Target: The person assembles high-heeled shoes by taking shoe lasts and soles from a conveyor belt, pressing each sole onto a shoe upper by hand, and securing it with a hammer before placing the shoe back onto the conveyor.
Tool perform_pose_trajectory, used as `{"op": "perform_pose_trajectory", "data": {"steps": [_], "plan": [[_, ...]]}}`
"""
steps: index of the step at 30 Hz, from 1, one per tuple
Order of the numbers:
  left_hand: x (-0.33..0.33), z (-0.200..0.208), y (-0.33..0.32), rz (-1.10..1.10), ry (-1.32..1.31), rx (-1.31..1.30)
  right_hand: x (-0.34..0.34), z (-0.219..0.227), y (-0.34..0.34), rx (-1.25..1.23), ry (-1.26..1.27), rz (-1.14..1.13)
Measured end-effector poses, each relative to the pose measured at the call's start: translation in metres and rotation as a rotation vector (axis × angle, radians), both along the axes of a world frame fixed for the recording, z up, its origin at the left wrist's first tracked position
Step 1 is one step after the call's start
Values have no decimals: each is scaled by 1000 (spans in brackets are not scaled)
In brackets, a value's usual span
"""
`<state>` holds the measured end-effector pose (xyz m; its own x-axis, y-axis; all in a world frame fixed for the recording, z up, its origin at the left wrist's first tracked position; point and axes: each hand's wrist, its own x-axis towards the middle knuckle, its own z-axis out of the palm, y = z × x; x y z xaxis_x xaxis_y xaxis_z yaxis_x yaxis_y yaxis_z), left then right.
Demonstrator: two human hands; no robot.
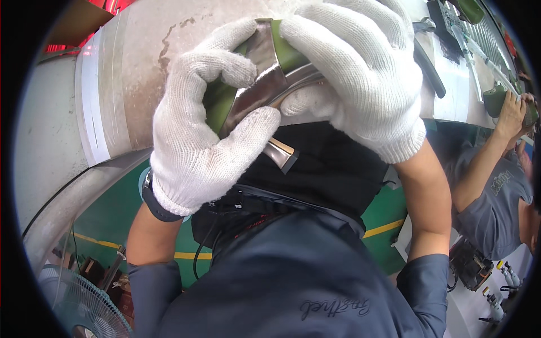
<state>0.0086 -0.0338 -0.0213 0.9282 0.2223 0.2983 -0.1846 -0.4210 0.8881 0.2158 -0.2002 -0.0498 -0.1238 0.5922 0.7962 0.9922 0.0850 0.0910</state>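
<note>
Both my hands wear white knitted gloves and are closed round a green shoe [216, 105] with a shiny bronze-brown band across it, above the near edge of the worktable. My left hand [197, 127] grips its left side, thumb and bent fingers pressing on the band. At the right side, my right hand [363, 70] wraps over the shoe with the thumb underneath. A bronze heel [280, 153] with a black tip points down below my left thumb. The gloves hide much of the shoe.
A hammer [429, 67] lies on the worktable [135, 79] to the right, near other tools. Beyond it a co-worker [496, 180] handles a green shoe [495, 101]. A fan [84, 304] stands at lower left. Red material [115, 7] shows at the far left.
</note>
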Motion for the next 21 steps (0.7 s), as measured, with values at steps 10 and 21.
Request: {"op": "perform_pose_trajectory", "data": {"steps": [10, 21], "plan": [[1, 2, 3, -18, 2, 45, -14, 41, -11, -328, 15, -143], [6, -5, -5, 5, -54, 11, -45, 101, 9, -594, 303, -247]]}}
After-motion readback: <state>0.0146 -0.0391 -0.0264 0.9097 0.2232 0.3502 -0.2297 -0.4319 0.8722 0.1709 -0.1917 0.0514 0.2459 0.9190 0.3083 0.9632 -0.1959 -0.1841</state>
